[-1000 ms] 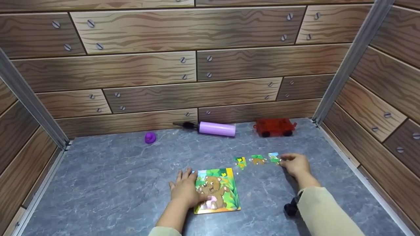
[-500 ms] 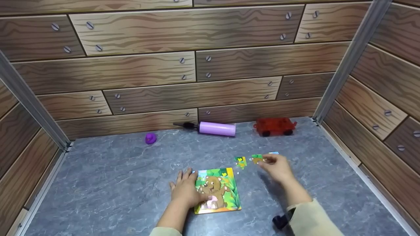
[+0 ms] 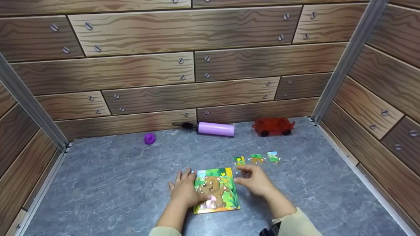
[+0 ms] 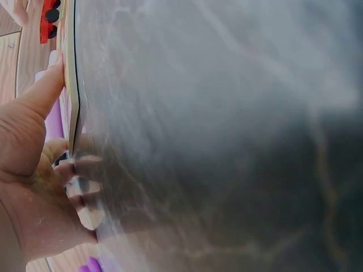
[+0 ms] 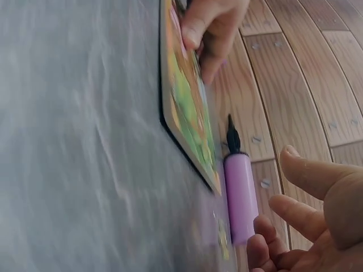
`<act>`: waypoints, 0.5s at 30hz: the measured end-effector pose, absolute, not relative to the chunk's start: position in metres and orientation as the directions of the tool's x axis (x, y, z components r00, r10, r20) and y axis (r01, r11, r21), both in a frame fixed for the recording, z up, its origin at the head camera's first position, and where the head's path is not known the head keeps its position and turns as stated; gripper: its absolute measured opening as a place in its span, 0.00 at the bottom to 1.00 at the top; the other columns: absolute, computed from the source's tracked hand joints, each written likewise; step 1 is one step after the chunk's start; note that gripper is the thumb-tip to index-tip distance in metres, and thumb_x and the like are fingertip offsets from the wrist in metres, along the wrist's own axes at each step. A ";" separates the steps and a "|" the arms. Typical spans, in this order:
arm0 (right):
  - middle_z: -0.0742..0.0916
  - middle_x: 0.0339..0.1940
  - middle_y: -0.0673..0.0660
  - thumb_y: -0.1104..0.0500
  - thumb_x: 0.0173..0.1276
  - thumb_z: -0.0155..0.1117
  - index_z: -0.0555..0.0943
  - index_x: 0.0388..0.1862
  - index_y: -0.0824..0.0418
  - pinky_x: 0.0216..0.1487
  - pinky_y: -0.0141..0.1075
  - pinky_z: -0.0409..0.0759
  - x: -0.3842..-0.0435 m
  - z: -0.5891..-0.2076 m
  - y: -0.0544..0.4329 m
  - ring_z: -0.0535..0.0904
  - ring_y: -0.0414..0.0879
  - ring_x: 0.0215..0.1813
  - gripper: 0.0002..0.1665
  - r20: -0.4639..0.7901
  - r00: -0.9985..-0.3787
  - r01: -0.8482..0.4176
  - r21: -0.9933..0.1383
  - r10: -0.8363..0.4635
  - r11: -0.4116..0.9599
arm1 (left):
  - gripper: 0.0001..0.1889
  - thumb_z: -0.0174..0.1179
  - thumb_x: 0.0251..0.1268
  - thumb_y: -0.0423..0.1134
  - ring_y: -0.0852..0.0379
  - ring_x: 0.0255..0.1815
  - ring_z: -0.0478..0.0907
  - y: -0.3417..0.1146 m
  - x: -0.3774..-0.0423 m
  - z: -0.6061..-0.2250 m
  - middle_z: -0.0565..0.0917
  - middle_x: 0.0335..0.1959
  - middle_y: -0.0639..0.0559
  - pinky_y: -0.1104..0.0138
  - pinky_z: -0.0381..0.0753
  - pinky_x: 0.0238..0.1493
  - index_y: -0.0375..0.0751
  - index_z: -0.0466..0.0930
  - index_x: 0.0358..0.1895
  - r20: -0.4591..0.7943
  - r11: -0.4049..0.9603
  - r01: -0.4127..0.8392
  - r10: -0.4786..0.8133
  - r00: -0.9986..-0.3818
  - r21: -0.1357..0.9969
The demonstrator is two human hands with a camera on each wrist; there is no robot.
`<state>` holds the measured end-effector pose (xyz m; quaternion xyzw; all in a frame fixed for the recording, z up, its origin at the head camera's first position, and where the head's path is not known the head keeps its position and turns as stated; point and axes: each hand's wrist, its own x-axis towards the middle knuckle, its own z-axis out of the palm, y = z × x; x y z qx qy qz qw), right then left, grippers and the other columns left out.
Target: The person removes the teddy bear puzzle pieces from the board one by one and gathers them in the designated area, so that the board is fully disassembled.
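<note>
A square bear jigsaw puzzle (image 3: 228,196) lies flat on the grey marbled table. My left hand (image 3: 184,192) rests along its left side, fingers spread on the table, with the thumb lying over the bear picture. Just off the puzzle's right edge is my right hand (image 3: 257,181), its thumb and index finger apart; the right wrist view shows nothing between them. Beyond that hand three loose puzzle pieces lie in a row: one with a yellow shape (image 3: 239,160), a brown and green one (image 3: 257,159) and a blue and green one (image 3: 273,157).
Along the back wall lie a purple hand pump (image 3: 216,129) with a black nozzle and a red toy wagon (image 3: 274,126) on black wheels. A small purple rubber duck (image 3: 149,138) sits at back left. Wood-patterned panels enclose the table at the back and sides.
My right hand has moved left and nearer, from beside the rightmost loose piece to the puzzle's right edge. The left hand and the puzzle have stayed in place.
</note>
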<state>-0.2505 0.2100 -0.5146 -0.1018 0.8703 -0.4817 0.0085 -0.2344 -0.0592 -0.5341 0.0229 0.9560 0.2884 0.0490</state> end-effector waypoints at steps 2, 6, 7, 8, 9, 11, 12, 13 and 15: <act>0.87 0.44 0.62 0.64 0.62 0.80 0.83 0.61 0.74 0.47 0.43 0.83 -0.250 -0.517 0.204 0.81 0.51 0.44 0.29 0.065 -0.975 -0.169 -0.843 -0.215 0.510 | 0.59 0.83 0.41 0.66 0.28 0.84 0.49 -0.059 -0.235 -0.535 0.63 0.82 0.37 0.22 0.40 0.74 0.41 0.72 0.78 -0.087 0.834 0.010 0.069 -0.994 0.552; 0.86 0.42 0.60 0.64 0.59 0.82 0.83 0.61 0.75 0.47 0.44 0.82 -0.247 -0.521 0.196 0.79 0.50 0.43 0.32 0.031 -0.964 -0.169 -0.838 -0.264 0.519 | 0.59 0.83 0.41 0.66 0.28 0.84 0.48 -0.058 -0.235 -0.535 0.62 0.83 0.37 0.22 0.39 0.74 0.41 0.72 0.78 -0.093 0.834 0.006 0.068 -0.993 0.551; 0.86 0.43 0.60 0.64 0.59 0.82 0.83 0.61 0.75 0.49 0.45 0.83 -0.246 -0.522 0.194 0.79 0.50 0.44 0.32 0.020 -0.962 -0.168 -0.829 -0.273 0.533 | 0.59 0.83 0.41 0.66 0.28 0.84 0.48 -0.058 -0.235 -0.535 0.63 0.83 0.37 0.22 0.39 0.74 0.41 0.72 0.78 -0.092 0.835 0.007 0.069 -0.993 0.551; 0.86 0.44 0.60 0.63 0.58 0.83 0.83 0.60 0.74 0.51 0.48 0.84 -0.246 -0.522 0.192 0.80 0.50 0.46 0.32 0.003 -0.961 -0.160 -0.821 -0.276 0.547 | 0.59 0.83 0.41 0.66 0.28 0.84 0.48 -0.058 -0.235 -0.535 0.63 0.83 0.38 0.22 0.39 0.74 0.41 0.72 0.78 -0.093 0.835 0.007 0.070 -0.993 0.550; 0.87 0.44 0.59 0.63 0.58 0.83 0.84 0.60 0.74 0.53 0.50 0.84 -0.245 -0.522 0.191 0.81 0.51 0.47 0.32 -0.016 -0.961 -0.148 -0.813 -0.275 0.563 | 0.58 0.83 0.41 0.66 0.28 0.84 0.48 -0.058 -0.235 -0.534 0.63 0.83 0.37 0.22 0.39 0.74 0.41 0.72 0.78 -0.093 0.834 0.007 0.070 -0.993 0.552; 0.88 0.46 0.59 0.64 0.57 0.83 0.85 0.60 0.72 0.58 0.54 0.83 -0.244 -0.522 0.188 0.82 0.52 0.50 0.32 -0.055 -0.962 -0.123 -0.790 -0.268 0.601 | 0.58 0.83 0.41 0.66 0.28 0.84 0.48 -0.058 -0.236 -0.534 0.63 0.83 0.37 0.22 0.39 0.74 0.41 0.72 0.78 -0.100 0.834 0.002 0.068 -0.993 0.552; 0.88 0.47 0.59 0.65 0.57 0.83 0.85 0.60 0.71 0.59 0.55 0.83 -0.243 -0.522 0.187 0.82 0.53 0.51 0.31 -0.070 -0.963 -0.111 -0.778 -0.262 0.618 | 0.58 0.83 0.41 0.66 0.28 0.84 0.48 -0.058 -0.236 -0.534 0.63 0.83 0.38 0.22 0.39 0.74 0.41 0.72 0.78 -0.105 0.835 -0.003 0.066 -0.992 0.550; 0.88 0.47 0.59 0.66 0.57 0.83 0.85 0.60 0.71 0.59 0.56 0.83 -0.243 -0.522 0.186 0.82 0.53 0.52 0.31 -0.082 -0.963 -0.101 -0.769 -0.255 0.631 | 0.58 0.83 0.41 0.65 0.28 0.84 0.48 -0.058 -0.236 -0.533 0.63 0.83 0.38 0.22 0.39 0.74 0.42 0.72 0.78 -0.109 0.837 -0.006 0.064 -0.992 0.547; 0.89 0.49 0.59 0.67 0.57 0.82 0.85 0.60 0.71 0.60 0.56 0.82 -0.243 -0.522 0.184 0.83 0.55 0.54 0.30 -0.102 -0.964 -0.088 -0.753 -0.247 0.652 | 0.58 0.83 0.41 0.65 0.28 0.84 0.48 -0.058 -0.236 -0.532 0.63 0.83 0.38 0.22 0.39 0.74 0.42 0.72 0.78 -0.122 0.840 -0.017 0.059 -0.991 0.542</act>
